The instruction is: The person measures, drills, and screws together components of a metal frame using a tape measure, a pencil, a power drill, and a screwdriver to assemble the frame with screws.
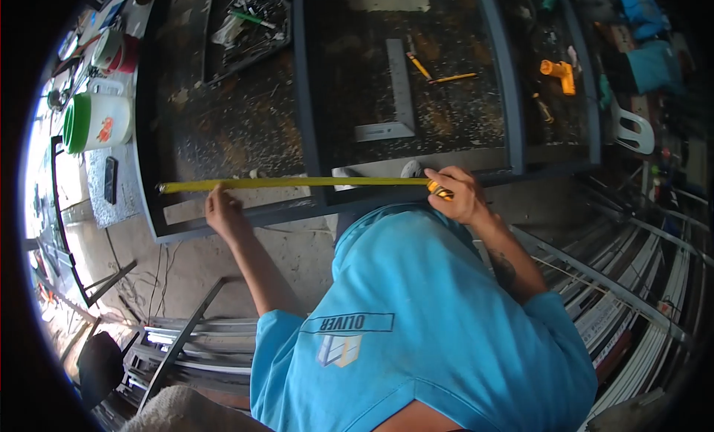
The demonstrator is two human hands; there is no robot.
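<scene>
A tape measure's yellow blade (327, 182) is drawn out in a nearly straight line along the front side of a dark grey metal frame (309, 120). Its yellow and black case (440, 190) sits in my right hand (462, 196), with the fingers wrapped round it. Further left, my left hand (225, 210) pinches the blade a little way in from its end, near the frame's left front corner. Inside the frame lie a metal try square (401, 90) and a yellow pencil (452, 78), with another yellow, pencil-like piece beside it.
A tray of loose hardware (253, 30) lies at the back left. An orange drill-like tool (559, 76) rests at the right. A white bucket with a green rim (97, 123) stands left of the frame. Metal profiles (632, 283) are stacked behind me. Another person's sleeve (654, 64) shows at far right.
</scene>
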